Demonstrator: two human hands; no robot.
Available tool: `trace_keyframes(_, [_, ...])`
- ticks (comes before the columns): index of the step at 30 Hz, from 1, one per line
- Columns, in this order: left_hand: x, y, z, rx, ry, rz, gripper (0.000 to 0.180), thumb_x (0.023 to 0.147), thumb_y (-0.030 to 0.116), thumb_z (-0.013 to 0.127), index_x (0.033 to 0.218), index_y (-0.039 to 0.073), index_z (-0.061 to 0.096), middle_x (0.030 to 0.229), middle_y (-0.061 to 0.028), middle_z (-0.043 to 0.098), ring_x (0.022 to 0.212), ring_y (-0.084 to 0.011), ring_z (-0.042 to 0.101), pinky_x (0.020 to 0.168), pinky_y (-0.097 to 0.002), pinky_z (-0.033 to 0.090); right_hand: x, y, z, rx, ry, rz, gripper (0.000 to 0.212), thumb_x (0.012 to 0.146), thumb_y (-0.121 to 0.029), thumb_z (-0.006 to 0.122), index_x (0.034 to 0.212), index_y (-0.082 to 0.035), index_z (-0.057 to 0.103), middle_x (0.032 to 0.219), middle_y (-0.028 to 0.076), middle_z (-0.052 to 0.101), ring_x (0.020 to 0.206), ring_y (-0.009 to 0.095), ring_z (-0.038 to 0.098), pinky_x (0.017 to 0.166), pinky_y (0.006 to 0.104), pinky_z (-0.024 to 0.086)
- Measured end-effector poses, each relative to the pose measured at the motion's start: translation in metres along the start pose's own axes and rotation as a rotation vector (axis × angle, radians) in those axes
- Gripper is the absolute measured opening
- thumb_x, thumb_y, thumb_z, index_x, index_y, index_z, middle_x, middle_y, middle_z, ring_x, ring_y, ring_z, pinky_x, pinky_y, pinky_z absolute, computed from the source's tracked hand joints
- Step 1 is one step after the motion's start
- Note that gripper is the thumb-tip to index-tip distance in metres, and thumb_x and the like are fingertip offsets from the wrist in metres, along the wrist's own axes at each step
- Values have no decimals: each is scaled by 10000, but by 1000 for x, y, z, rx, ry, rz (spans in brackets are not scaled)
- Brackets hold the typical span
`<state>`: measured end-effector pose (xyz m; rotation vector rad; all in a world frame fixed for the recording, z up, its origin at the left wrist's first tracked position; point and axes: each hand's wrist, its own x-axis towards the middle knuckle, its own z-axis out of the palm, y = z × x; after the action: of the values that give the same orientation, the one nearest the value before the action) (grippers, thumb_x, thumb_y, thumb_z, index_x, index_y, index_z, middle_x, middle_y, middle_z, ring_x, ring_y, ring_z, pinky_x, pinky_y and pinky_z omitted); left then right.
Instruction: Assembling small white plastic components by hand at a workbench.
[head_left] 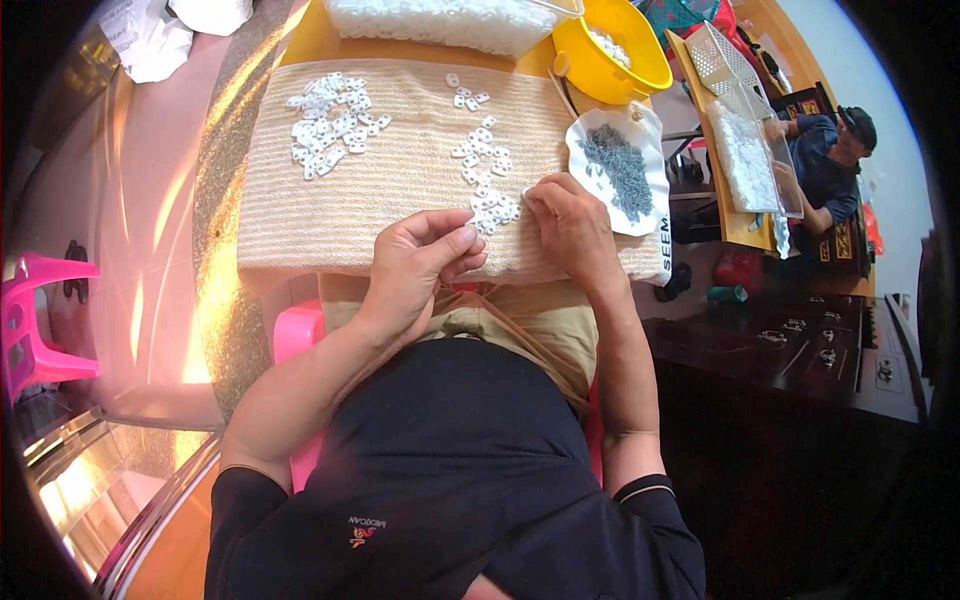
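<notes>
My left hand (425,262) pinches thumb and fingertips together at the near edge of a pile of small white plastic pieces with holes (492,213). Anything between those fingertips is too small to make out. On the pile's other side, my right hand (575,228) is closed, fingertips pressed together just above the striped towel (400,215); what it holds, if anything, is hidden. A wavy-edged white dish (655,150) right of that hand carries many small grey parts (622,172). Further white pieces (333,122) lie in a larger heap at the towel's far left.
Behind the towel stand a clear tub of white pieces (450,28) and a yellow basin (565,50). Another person (835,165) sits at the right by a tray of white parts (740,160). A dark table (740,350) is at right, a pink stool (45,325) at left.
</notes>
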<state>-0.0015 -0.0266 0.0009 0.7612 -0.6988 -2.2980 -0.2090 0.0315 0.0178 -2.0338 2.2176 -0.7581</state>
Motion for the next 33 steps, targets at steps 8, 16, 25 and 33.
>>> trace_keyframes(8, [0,1,0,9,3,-12,175,872,9,628,1043,-22,607,895,-76,637,799,-143,645,742,-277,580,6,-1,-2,87,-82,87,149,807,-41,642,955,-27,643,882,144,627,813,329,625,718,378,493])
trace_keyframes(16, [1,-1,-2,22,-12,-18,164,876,9,623,1037,-20,607,882,-82,638,793,-148,647,741,-278,581,3,-4,-8,65,-179,39,201,846,-57,610,1043,-56,650,911,134,616,834,329,622,740,381,492])
trace_keyframes(25, [2,-2,-2,42,-5,-44,150,877,9,622,1023,-22,607,881,-89,641,788,-153,651,737,-281,581,-2,2,-6,284,-149,85,257,821,-8,651,1077,-32,633,839,76,604,756,176,601,670,277,472])
trace_keyframes(33, [2,-2,-3,44,-18,-42,165,876,13,625,1035,-28,607,892,-95,646,788,-152,651,730,-275,581,-11,-4,0,898,-275,320,269,858,-26,664,1121,8,618,902,-10,616,780,38,553,686,187,462])
